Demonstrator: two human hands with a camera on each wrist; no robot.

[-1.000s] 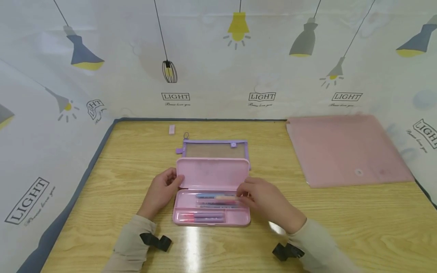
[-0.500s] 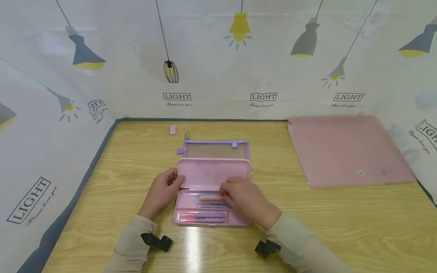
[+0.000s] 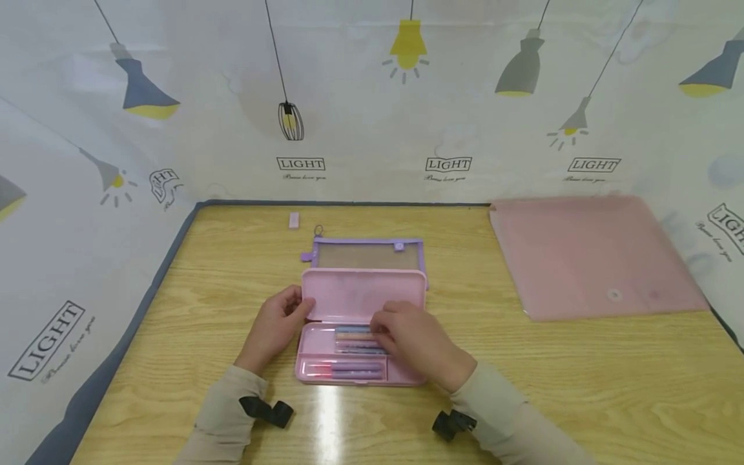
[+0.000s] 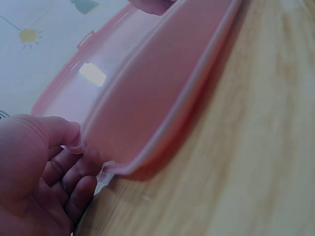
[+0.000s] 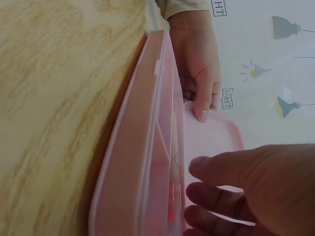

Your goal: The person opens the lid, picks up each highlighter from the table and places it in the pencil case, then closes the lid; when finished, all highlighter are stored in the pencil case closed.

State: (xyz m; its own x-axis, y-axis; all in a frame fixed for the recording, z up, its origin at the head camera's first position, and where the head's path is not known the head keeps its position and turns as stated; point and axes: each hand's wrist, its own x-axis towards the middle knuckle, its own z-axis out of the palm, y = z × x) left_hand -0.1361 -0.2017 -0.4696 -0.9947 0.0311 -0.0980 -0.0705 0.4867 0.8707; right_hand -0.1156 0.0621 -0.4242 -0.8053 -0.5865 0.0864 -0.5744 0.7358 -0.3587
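A pink pencil case (image 3: 307, 341) stands with its lid (image 3: 349, 294) raised. My left hand (image 3: 274, 330) pinches the lid's left edge, thumb on the inner face and fingers behind, as the left wrist view also shows (image 4: 34, 172). Several pens (image 3: 351, 337) lie side by side in the back compartment. My right hand (image 3: 427, 342) is over their right ends, hiding them. In the right wrist view, its thumb and loosely bent fingers stand apart with nothing seen between them; contact with the pens cannot be made out. The front compartment holds several purple pens (image 3: 356, 371) with pinkish-red ends.
Behind the lid lies a purple-edged mesh zip pouch (image 3: 366, 242), partly hidden. A small pink eraser-like block (image 3: 294, 221) is farther back. At the right back lies a pink translucent folder (image 3: 599, 258). Patterned sheeting (image 3: 372, 129) borders the wooden table (image 3: 192, 323).
My right hand has moved left over the back compartment from the case's right edge. The pens there have shifted and now lie spread in a row. My left hand has stayed on the lid.
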